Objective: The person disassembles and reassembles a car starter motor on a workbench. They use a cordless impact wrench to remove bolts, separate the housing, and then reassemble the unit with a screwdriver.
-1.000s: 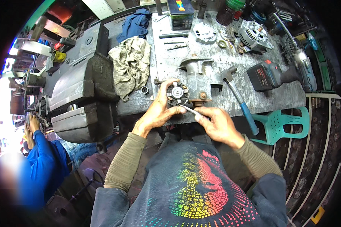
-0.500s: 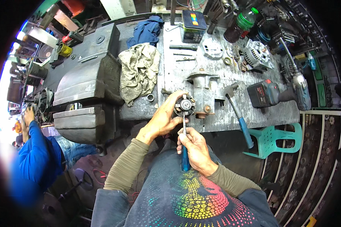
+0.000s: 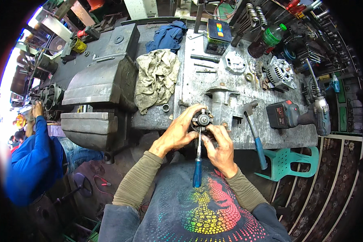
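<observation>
Near the bench's front edge, my left hand (image 3: 178, 131) is closed round the side of a round dark motor part (image 3: 202, 119) with a shaft end at its centre. My right hand (image 3: 222, 148) has its fingers curled against the part's right side. Between my thumbs runs the metal shank of a screwdriver (image 3: 197, 173); its tip reaches the part's lower rim. The blue handle points toward my body, with no hand round it. Just beyond the part stands a grey metal housing (image 3: 223, 95). What the right fingertips press on is partly hidden.
A large bench vise (image 3: 97, 86) stands left, beside a stained rag (image 3: 157, 80). Rightward lie a hammer (image 3: 255, 133) overhanging the edge, a cordless impact wrench (image 3: 320, 117) and an alternator housing (image 3: 280, 72). A green plastic stool (image 3: 288, 163) is below. Another person in blue (image 3: 36, 157) works far left.
My right hand has left the screwdriver's handle and moved up to the motor part. The screwdriver stays against the part. The whole view has shifted slightly.
</observation>
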A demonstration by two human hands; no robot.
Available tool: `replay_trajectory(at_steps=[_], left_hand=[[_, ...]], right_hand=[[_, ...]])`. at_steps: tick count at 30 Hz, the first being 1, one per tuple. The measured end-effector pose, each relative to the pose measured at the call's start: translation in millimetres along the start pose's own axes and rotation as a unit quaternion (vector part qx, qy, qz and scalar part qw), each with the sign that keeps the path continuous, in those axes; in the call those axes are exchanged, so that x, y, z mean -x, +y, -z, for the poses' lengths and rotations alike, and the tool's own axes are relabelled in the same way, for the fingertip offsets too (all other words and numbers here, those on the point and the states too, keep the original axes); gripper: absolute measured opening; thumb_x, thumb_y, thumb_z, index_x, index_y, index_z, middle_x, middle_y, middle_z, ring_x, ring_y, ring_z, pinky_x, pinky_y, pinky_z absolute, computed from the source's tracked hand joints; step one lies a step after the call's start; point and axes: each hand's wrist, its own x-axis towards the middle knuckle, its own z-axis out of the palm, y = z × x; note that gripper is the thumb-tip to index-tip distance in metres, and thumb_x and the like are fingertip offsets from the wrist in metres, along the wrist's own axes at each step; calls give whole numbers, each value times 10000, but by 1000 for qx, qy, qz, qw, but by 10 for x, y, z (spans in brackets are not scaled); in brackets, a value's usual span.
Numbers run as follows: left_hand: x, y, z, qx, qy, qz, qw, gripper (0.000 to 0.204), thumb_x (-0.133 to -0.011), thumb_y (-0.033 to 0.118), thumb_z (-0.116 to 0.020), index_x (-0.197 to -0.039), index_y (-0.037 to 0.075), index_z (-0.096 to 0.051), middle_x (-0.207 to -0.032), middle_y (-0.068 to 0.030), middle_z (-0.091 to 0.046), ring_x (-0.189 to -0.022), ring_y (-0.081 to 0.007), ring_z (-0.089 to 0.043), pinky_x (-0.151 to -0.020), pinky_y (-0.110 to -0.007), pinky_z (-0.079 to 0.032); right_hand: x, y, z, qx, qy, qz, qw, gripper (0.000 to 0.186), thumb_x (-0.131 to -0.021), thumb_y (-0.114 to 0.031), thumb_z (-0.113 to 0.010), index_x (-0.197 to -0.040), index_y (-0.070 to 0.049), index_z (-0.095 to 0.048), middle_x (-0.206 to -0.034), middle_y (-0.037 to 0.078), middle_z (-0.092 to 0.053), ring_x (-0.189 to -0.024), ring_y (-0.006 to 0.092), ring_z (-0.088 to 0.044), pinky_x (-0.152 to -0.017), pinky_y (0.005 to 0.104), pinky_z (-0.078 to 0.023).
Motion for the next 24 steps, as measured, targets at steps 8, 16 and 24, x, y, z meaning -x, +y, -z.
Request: replay_trajectory(at_steps=[8,16,24], left_hand=[[-25,61,22,-20,-4,12,1000,913,-704,-14,-810,-1526,86,-425,-1520,-188,-509,-1432,-392,-485,-1179,-451,-427],[-32,70,37,-18,0,24,1000,885,-698,1,-769,-1519,73,-447,-1502,-181,-540,-1423,-362,-515,-1180,-429,-424],[0,47,16,-33,13,16,999,911,-698,3,-830,-1522,91,-450,-1531,-196,-513,-1421,-398,-502,-1156,-443,-462]], right_hand=[[-110,74,69,-41,-36,-5,998,258,-833,-2,-787,-1067,-20,-680,-920,105,-616,-826,264,-624,-742,356,-503],[-177,130,143,-32,-76,24,996,248,-869,17,-741,-1108,-6,-680,-981,139,-649,-854,296,-681,-734,370,-536],[-83,41,49,-7,-30,-12,999,270,-852,21,-749,-1107,-15,-668,-975,137,-629,-843,302,-669,-734,375,-532]])
